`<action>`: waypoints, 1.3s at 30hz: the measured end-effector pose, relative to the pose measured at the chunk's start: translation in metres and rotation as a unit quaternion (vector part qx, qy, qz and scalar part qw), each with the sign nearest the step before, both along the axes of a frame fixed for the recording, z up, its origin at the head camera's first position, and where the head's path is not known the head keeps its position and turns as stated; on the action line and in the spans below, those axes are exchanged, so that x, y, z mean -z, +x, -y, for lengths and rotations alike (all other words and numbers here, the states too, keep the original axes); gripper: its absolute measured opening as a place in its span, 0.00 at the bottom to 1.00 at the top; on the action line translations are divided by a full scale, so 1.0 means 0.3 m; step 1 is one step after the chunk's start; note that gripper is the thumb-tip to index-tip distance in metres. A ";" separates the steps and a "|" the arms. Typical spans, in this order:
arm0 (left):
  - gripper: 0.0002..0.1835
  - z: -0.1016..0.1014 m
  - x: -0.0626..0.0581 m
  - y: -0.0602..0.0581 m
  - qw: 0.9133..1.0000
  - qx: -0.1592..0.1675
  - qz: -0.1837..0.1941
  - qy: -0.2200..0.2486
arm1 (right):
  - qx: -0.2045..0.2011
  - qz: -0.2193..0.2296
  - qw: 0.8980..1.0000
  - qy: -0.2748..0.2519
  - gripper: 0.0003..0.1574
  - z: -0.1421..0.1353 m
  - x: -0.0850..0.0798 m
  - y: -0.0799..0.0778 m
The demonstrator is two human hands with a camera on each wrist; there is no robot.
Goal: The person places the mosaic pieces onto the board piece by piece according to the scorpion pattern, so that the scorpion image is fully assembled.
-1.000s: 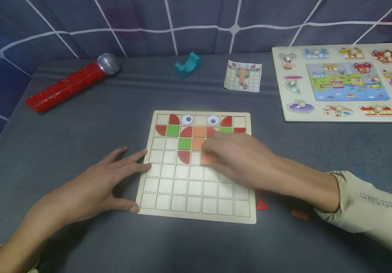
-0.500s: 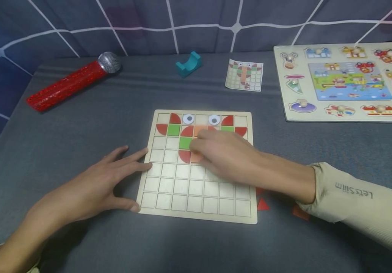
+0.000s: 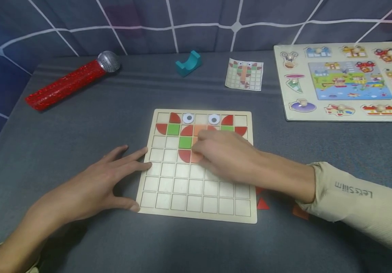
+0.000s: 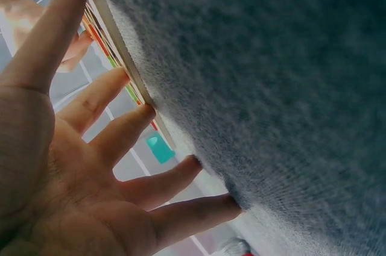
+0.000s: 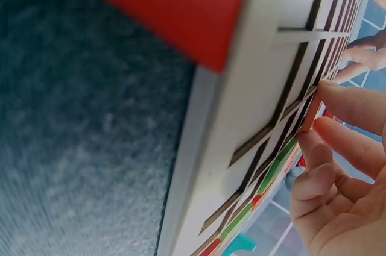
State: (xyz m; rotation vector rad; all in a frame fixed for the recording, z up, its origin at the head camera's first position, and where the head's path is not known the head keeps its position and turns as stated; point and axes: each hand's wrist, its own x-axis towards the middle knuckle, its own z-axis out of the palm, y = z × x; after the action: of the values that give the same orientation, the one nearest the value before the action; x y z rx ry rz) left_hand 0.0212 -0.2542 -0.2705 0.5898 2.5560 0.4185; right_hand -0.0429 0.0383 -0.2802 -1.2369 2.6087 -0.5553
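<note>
A wooden grid board (image 3: 179, 185) lies on the table, with red quarter-circles, green squares (image 3: 185, 142), orange squares and two googly eyes (image 3: 188, 118) in its upper rows. My right hand (image 3: 228, 153) pinches an orange square tile (image 5: 312, 111) between thumb and fingertips, low at a fourth-row cell beside a red quarter-circle (image 3: 184, 156). This hand covers part of the board's right half. My left hand (image 3: 104, 178) lies at the left edge, fingers spread, with thumb and some fingertips touching the rim.
Right of the board lie a red triangle (image 3: 262, 204) and an orange piece (image 3: 300, 212). Behind it are a printed pattern card (image 3: 250, 81), a teal curved block (image 3: 188, 65), a red glittery microphone (image 3: 69, 85) and a wooden peg puzzle (image 3: 296, 94). A tile-patterned cloth (image 3: 203, 38) backs the table.
My right hand has moved left with the orange tile, bringing it against the red quarter-circle in the fourth row, and then held almost still. My left hand keeps its place.
</note>
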 end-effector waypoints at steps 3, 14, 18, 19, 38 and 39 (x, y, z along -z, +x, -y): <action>0.48 -0.001 0.002 0.000 1.000 0.000 -0.001 -0.003 | 0.001 0.001 1.000 0.002 0.09 0.000 0.000 0.000; 0.49 0.001 0.007 0.000 1.000 0.003 -0.009 -0.012 | -0.008 0.006 1.000 -0.002 0.07 0.006 -0.001 -0.003; 0.49 0.001 0.006 -0.001 1.000 0.003 -0.008 -0.012 | -0.004 0.013 1.000 -0.006 0.07 0.007 -0.002 -0.004; 0.49 0.001 0.006 -0.001 1.000 0.004 -0.009 -0.012 | -0.002 0.014 1.000 -0.008 0.07 0.006 -0.002 -0.003; 0.49 -0.003 0.004 -0.001 1.000 0.000 -0.007 -0.017 | -0.003 0.007 1.000 -0.016 0.09 -0.028 -0.001 0.013; 0.49 -0.003 0.005 0.000 1.000 0.000 -0.006 -0.016 | -0.004 0.006 1.000 -0.020 0.08 -0.037 -0.001 0.016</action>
State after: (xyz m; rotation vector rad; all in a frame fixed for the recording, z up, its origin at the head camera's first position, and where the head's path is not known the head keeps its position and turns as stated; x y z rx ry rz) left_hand 0.0212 -0.2532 -0.2720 0.5818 2.5692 0.3738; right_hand -0.0379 0.0494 -0.2800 -1.2525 2.5935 -0.6132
